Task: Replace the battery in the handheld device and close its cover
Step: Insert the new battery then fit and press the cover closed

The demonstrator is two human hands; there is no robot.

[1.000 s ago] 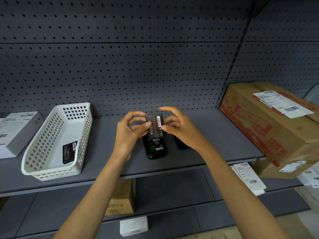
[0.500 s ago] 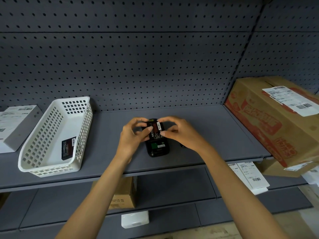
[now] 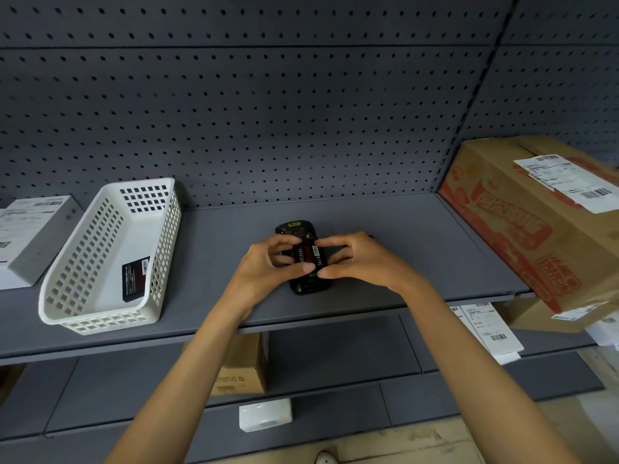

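From my remote feed: a dark grey metal shelf [image 3: 385,236] backed by a grey perforated pegboard wall [image 3: 268,112], with lower shelves beneath and a pale floor at the bottom edge. At centre, a black handheld device [image 3: 303,256] lies back-up on the shelf, its cover off. Over its open bay sits a flat black battery [image 3: 310,254] with a red band and small white print I cannot read. The left hand [image 3: 264,272] and the right hand [image 3: 361,262] both pinch that battery between thumb and curled fingers, one from each side. A small yellow sticker shows at the device's far end, its text too small to read.

Left of the hands stands a white perforated plastic basket [image 3: 83,262] holding a second black battery [image 3: 134,281] with a barcode label. Beyond it, a white carton [image 3: 30,236] carries a printed label. At right, a brown cardboard box [image 3: 522,222] bears red printed characters and a white shipping label with barcodes. Below, a small brown box [image 3: 243,366], a white plastic case [image 3: 265,414] and loose white shipping papers [image 3: 485,329] rest on the lower shelves.
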